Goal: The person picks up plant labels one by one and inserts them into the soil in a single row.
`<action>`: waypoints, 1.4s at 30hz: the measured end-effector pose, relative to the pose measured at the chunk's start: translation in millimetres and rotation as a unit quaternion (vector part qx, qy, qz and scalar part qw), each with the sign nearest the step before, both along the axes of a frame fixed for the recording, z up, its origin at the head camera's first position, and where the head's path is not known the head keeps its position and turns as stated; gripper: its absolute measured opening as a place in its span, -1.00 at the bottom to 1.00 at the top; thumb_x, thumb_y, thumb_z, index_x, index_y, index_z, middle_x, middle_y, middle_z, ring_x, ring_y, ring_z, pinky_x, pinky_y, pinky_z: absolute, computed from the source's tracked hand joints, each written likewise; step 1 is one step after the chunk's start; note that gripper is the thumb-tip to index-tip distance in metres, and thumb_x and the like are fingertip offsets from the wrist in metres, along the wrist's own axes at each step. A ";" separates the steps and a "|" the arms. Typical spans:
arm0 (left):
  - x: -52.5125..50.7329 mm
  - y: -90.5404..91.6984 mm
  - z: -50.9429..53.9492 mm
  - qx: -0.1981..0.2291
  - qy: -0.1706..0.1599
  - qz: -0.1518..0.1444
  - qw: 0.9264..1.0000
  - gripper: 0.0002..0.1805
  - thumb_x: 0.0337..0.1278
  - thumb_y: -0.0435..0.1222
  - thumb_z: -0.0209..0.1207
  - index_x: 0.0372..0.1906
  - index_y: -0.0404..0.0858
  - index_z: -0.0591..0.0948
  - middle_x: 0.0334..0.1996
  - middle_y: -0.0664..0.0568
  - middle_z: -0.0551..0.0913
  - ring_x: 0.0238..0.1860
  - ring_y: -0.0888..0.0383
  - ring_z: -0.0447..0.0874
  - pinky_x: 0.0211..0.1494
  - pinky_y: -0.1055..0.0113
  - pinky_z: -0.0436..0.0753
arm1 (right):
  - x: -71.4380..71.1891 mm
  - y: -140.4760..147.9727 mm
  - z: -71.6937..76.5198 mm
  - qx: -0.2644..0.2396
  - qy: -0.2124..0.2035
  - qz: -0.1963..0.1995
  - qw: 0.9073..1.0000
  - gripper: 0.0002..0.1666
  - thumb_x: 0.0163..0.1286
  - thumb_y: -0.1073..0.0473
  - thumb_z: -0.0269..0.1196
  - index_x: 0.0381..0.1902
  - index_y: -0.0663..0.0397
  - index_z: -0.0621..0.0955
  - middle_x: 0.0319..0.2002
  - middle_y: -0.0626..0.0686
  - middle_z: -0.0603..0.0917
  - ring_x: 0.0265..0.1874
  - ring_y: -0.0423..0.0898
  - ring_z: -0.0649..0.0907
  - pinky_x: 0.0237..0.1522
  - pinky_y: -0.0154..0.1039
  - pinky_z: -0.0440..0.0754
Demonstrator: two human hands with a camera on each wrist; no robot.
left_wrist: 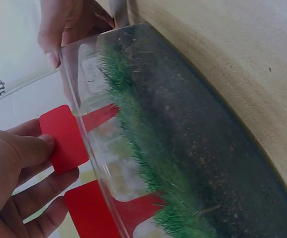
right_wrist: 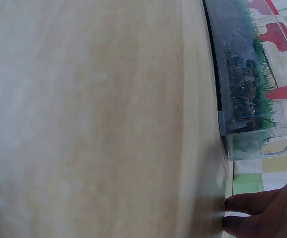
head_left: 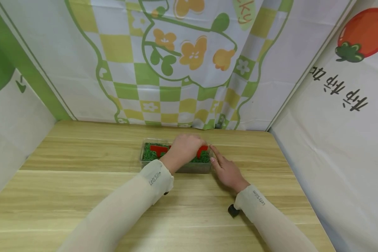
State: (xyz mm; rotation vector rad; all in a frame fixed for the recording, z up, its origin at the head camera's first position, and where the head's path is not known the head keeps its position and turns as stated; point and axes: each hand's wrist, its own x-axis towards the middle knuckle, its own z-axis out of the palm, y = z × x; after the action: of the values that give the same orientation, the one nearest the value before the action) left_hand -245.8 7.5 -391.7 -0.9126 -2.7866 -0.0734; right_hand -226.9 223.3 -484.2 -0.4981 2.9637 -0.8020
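Observation:
A clear plastic box [head_left: 193, 169] holds dark soil topped with green grass [left_wrist: 170, 213]. Red T-shaped plant labels stand in it, their stems down in the grass. My left hand [head_left: 184, 148] reaches over the box and pinches the red plant label [left_wrist: 66, 156] nearest the right end, thumb on its front face and fingers behind. Just beside that lies a second red plant label [left_wrist: 91, 210]; another red label [head_left: 158, 149] stands toward the left end. At the box's right end my right hand [head_left: 230, 173] rests with fingers extended against the end wall.
The box stands on a wood-grain table [head_left: 91, 210] near its back edge. Behind hangs a checked, flowered curtain [head_left: 163, 91], and a printed white wall [head_left: 334, 140] borders the right side. A dark wrist device [head_left: 233, 211] hangs under the right sleeve.

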 end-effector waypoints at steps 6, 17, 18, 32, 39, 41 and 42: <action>-1.7 0.5 -4.8 -0.011 -0.024 0.009 1.000 -0.56 0.34 -0.36 0.22 0.20 0.14 0.67 0.09 0.20 0.72 -0.10 0.18 0.75 -0.13 0.18 0.74 | 1.0 -1.2 0.2 0.001 0.002 -0.001 1.000 -0.31 0.61 -0.35 -0.38 0.61 -0.51 -0.08 0.51 0.09 0.28 0.32 0.27 0.49 0.34 0.26 0.38; -4.6 -1.2 -8.2 0.004 -0.042 0.012 0.999 -0.54 0.33 -0.39 0.22 0.20 0.16 0.67 0.08 0.22 0.72 -0.03 0.17 0.74 -0.07 0.17 0.73 | -0.3 -2.0 -2.6 -0.002 0.004 -0.002 1.000 -0.30 0.60 -0.37 -0.38 0.61 -0.52 -0.08 0.50 0.11 0.31 0.29 0.31 0.50 0.31 0.27 0.41; -4.8 -1.7 -8.2 0.005 -0.046 0.014 0.999 -0.53 0.35 -0.38 0.21 0.22 0.16 0.65 0.10 0.22 0.71 0.00 0.17 0.73 -0.03 0.17 0.73 | -0.5 -2.1 -2.9 -0.001 0.003 -0.002 1.000 -0.30 0.59 -0.38 -0.39 0.61 -0.51 -0.09 0.50 0.11 0.30 0.31 0.30 0.49 0.32 0.29 0.38; -1.3 -32.1 11.9 0.067 -0.041 0.015 0.997 -0.56 0.35 -0.33 0.23 0.27 0.03 0.61 0.12 0.12 0.70 0.02 0.15 0.71 0.04 0.24 0.70 | 0.8 -3.5 -0.5 -0.001 -0.011 -0.009 1.000 -0.28 0.57 -0.42 -0.41 0.61 -0.55 -0.12 0.51 0.08 0.28 0.39 0.24 0.43 0.41 0.36 0.19; 7.1 -73.4 14.8 0.125 -0.049 0.037 0.990 -0.63 0.52 -0.28 0.03 0.28 0.01 0.60 0.12 0.08 0.69 0.00 0.07 0.72 0.02 0.18 0.70 | 1.5 -3.4 0.3 0.000 -0.011 -0.003 1.000 -0.29 0.58 -0.40 -0.41 0.60 -0.57 -0.15 0.53 0.06 0.24 0.41 0.22 0.40 0.42 0.37 0.17; 9.8 -86.0 14.1 0.139 -0.041 0.036 0.989 -0.64 0.53 -0.22 0.02 0.28 0.00 0.60 0.11 0.08 0.70 0.02 0.07 0.71 0.04 0.15 0.70 | 1.7 -2.9 0.5 -0.001 -0.009 -0.002 1.000 -0.30 0.59 -0.39 -0.40 0.61 -0.56 -0.15 0.52 0.07 0.25 0.41 0.22 0.41 0.41 0.38 0.17; 11.3 -92.5 13.7 0.146 -0.037 0.035 0.988 -0.64 0.53 -0.21 0.03 0.29 -0.01 0.60 0.11 0.08 0.70 0.01 0.07 0.71 0.04 0.14 0.69 | 1.7 -2.6 0.2 -0.001 -0.008 -0.003 1.000 -0.30 0.59 -0.39 -0.41 0.61 -0.56 -0.15 0.52 0.06 0.25 0.41 0.22 0.40 0.41 0.38 0.17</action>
State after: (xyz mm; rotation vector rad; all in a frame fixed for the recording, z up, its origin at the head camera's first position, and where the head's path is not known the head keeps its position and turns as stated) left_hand -234.4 -85.0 -378.0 -0.7531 -2.7691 -0.4997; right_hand -225.2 220.7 -484.1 -0.4793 2.9512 -0.8052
